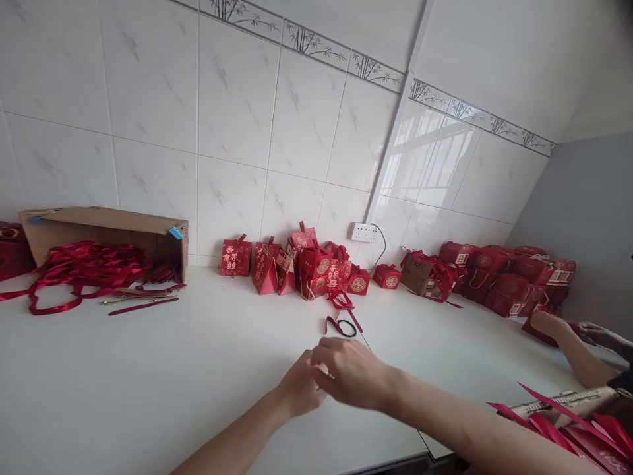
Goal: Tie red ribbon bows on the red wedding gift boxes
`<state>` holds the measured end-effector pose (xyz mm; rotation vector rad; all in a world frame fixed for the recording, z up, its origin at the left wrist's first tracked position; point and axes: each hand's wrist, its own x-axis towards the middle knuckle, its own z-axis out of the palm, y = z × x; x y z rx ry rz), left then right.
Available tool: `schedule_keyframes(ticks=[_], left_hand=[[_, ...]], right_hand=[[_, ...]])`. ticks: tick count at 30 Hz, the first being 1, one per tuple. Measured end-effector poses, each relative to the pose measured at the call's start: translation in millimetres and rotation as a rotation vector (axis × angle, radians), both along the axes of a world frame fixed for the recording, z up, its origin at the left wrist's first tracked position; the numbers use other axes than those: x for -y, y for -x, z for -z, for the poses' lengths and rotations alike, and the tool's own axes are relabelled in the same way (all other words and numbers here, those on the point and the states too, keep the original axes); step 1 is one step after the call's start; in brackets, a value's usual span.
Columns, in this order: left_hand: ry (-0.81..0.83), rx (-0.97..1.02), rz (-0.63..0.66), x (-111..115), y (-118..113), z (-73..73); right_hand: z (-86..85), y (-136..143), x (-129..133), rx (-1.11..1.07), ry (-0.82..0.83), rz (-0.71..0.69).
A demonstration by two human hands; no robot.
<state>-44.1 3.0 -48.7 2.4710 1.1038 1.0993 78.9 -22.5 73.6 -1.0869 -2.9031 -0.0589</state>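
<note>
Small packing workshop, by appearance. White worktable (148, 382) against tiled wall (232, 198); red gift boxes (504, 290) stacked toward its back right corner, carton (109, 218) of ribbons (93, 264) by its back edge, left.

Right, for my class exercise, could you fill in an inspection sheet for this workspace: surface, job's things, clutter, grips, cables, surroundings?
Surface: white tabletop.
Job's things: black loop beside a dark red ribbon; red boxes stand behind, near the wall.
Clutter: cardboard box on its side, ribbon heap spilling out; box pile at right.
Grips: left grip and right grip together over the tabletop; whether anything is held is hidden.
Cables: dark cable at the white socket strip.
Surroundings: tiled wall; another person's hands at far right.
</note>
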Motion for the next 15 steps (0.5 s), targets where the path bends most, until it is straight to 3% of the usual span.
schedule_keyframes(ticks=[3,7,11,15], left_hand=[[0.019,-0.044,-0.001,3,4,-1.2],[0.038,-0.03,0.006,1,5,-1.4],[0.035,0.004,-0.015,-6,4,1.1],[-0.04,-0.007,-0.027,-11,5,4.8]], right_hand=[[-0.6,-2,-46,0.003,0.015,0.268],[11.6,-32,-131,0.012,0.071,0.572],[27.6,-61,-207,-0.052,0.123,0.814],[41.2,-67,-262,-0.256,0.054,0.987]])
